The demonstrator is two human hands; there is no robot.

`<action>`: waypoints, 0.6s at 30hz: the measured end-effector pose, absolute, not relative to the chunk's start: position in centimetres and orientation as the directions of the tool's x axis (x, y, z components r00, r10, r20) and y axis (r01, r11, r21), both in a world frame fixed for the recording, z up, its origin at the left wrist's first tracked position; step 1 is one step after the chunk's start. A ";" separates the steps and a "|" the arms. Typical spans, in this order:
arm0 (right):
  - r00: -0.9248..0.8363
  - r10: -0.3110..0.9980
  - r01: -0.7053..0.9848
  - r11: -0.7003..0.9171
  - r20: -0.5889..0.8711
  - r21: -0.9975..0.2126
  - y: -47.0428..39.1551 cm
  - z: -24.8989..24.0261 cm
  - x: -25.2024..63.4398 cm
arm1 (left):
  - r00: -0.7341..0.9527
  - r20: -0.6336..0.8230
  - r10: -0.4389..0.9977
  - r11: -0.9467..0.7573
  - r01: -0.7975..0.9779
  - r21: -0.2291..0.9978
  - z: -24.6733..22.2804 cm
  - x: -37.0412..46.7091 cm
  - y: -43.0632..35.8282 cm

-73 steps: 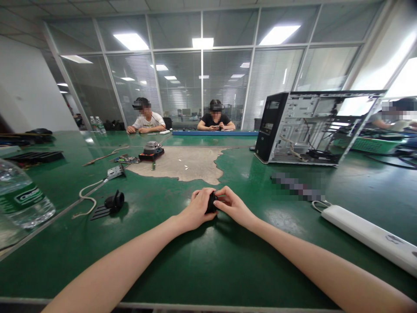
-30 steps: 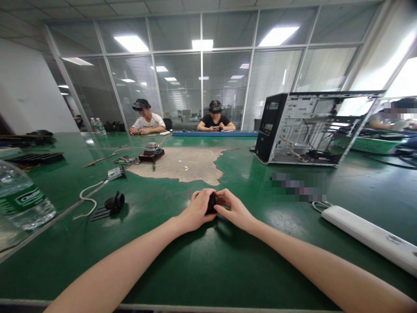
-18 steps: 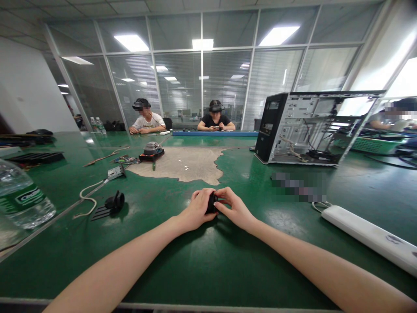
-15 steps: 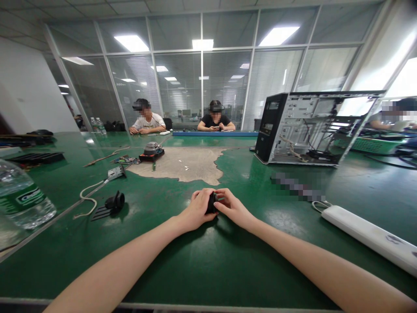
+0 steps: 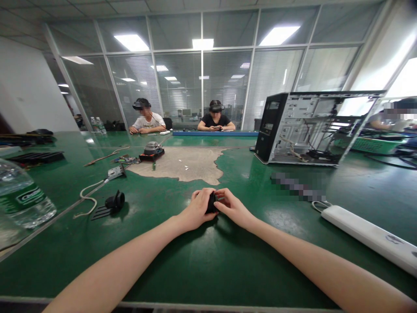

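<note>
Both of my hands meet at the middle of the green table (image 5: 182, 269), around a small black object (image 5: 211, 203). My left hand (image 5: 199, 209) is wrapped over the object's left side, with the thumb below it. From the right, my right hand (image 5: 230, 204) closes on the same object with thumb and fingertips. Much of the object is hidden by the fingers, so its shape cannot be made out. To the left of my hands lies a black slotted part with a round piece (image 5: 115, 201).
A water bottle (image 5: 26, 195) stands at left. An open computer case (image 5: 302, 128) is at back right, and a white power strip (image 5: 368, 234) lies at right. A metal bracket (image 5: 116, 172) and a motor-like part (image 5: 152, 150) lie farther back. Two people sit across the table.
My hands have stayed almost in place around the black object. The person in black across the table has lowered a hand from near the chin.
</note>
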State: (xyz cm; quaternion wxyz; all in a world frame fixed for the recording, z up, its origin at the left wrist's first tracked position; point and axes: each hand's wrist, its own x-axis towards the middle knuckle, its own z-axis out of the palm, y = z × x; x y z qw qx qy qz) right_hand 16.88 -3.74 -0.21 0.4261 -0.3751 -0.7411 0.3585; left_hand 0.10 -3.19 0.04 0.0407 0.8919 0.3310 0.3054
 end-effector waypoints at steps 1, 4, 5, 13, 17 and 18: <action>-0.369 0.863 0.261 0.452 0.345 -0.853 -3.7 -0.2 16.9 | 0.596 0.518 0.614 -0.779 0.564 0.275 0.0 0.1 -3.2; -0.388 0.854 0.262 0.462 0.346 -0.847 -4.0 0.1 16.9 | 0.598 0.516 0.613 -0.780 0.563 0.274 0.1 0.1 -3.2; -0.384 0.847 0.250 0.478 0.367 -0.842 -4.1 0.2 16.9 | 0.598 0.516 0.613 -0.780 0.563 0.274 0.1 0.1 -3.2; -0.327 0.846 0.217 0.500 0.421 -0.838 -4.0 0.2 16.8 | 0.596 0.512 0.618 -0.777 0.564 0.280 0.2 0.2 -3.3; -0.351 0.874 0.226 0.427 0.336 -0.876 -3.7 -0.1 17.0 | 0.594 0.516 0.617 -0.777 0.561 0.284 0.1 0.1 -3.3; -0.360 0.872 0.231 0.427 0.331 -0.874 -3.7 -0.1 17.0 | 0.594 0.516 0.617 -0.778 0.560 0.285 0.1 0.1 -3.3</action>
